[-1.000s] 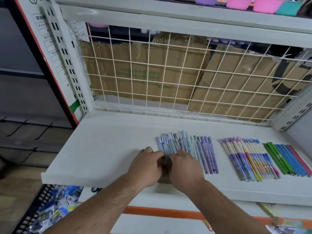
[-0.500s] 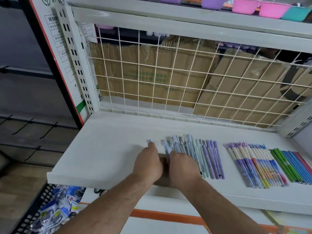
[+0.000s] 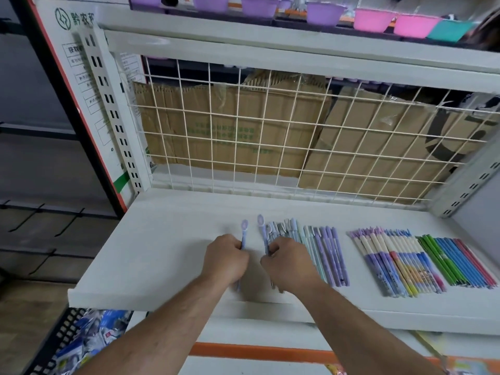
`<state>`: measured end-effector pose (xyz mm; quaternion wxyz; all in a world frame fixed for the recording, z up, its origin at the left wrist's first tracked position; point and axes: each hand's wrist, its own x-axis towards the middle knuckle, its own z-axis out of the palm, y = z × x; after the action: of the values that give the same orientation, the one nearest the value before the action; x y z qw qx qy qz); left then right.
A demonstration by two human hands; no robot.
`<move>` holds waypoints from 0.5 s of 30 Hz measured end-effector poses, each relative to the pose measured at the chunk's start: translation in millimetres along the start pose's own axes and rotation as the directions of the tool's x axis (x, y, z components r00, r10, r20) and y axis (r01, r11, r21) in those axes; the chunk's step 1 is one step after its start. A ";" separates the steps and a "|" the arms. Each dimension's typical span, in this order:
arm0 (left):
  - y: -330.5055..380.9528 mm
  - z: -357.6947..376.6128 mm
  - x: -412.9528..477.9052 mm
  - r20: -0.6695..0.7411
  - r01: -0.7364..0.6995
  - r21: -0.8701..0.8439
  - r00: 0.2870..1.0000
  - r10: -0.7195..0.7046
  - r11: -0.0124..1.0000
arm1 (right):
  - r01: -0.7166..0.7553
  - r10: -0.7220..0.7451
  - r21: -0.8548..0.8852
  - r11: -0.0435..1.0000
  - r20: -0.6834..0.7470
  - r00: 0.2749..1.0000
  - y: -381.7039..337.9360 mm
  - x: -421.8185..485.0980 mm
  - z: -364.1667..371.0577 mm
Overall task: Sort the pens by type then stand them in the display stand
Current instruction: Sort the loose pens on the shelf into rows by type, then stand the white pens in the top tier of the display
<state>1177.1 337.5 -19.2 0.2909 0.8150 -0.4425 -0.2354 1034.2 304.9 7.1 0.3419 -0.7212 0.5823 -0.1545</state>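
We read this as sorting. The left grip [image 3: 226, 259] is curled tight round one lilac pen [image 3: 244, 236] with a round charm top, drawn just left of the mixed heap [image 3: 322, 247]. The right grip [image 3: 288, 262] pinches a matching pen [image 3: 263, 234] at the heap's left edge (probably the same type, hence the pairing). Both pens point away from us over the white shelf [image 3: 162, 253]. Farther right lie a purple-and-cream row [image 3: 389, 261] and a green, blue and red row [image 3: 454, 261]. We see no display stand.

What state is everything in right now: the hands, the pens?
left hand, grips the left round-topped pen
right hand, grips the right round-topped pen
pastel pens, flat, partly under the right hand
patterned pens, flat in a row
green, blue and red pens, flat in a row
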 end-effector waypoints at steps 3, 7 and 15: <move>11.5 -2.3 -0.7 -0.031 0.022 -0.262 0.999 -0.031 0.965 | -0.019 0.019 0.064 0.998 -0.007 1.000 -0.2 -1.5 -11.7; 36.9 -0.5 0.2 0.032 -0.024 -0.419 0.999 0.041 0.908 | 0.004 0.002 0.068 0.998 -0.080 0.997 3.9 -3.8 -33.0; 98.9 18.7 -10.1 0.061 -0.149 -0.385 0.981 0.187 0.911 | -0.018 0.046 0.216 0.976 -0.126 0.991 27.5 -20.4 -93.6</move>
<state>1102.2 297.8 36.1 0.4402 0.6900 -0.4707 -0.3295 950.3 292.5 59.4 0.3812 -0.6593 0.5948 -0.2575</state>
